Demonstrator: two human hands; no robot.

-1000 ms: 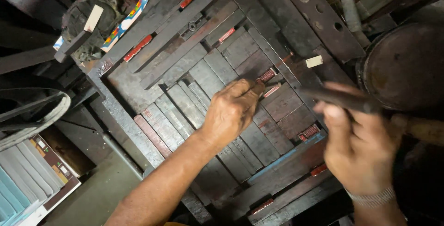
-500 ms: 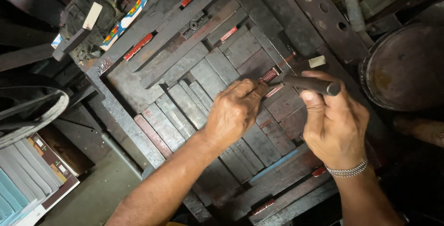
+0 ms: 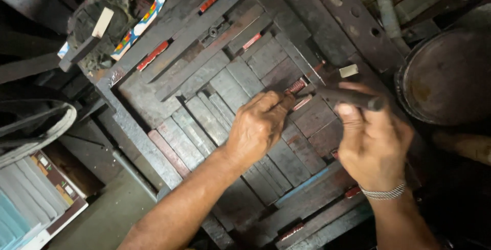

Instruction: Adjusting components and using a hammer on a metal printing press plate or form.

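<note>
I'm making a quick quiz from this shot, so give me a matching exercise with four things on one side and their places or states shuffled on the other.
Things:
1. left hand
2. right hand
3. round rusty drum
4. metal bracelet

Places or states:
A. at the right edge of the view
B. on the right wrist
C. gripping a dark rod
D. pinching a small threaded piece over the grey blocks

Pairs: 1-D, 2-C, 3-A, 4-B

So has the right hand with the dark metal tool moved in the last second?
Yes. The right hand has brought the dark tool leftward, away from the round drum, toward the left hand.
</note>
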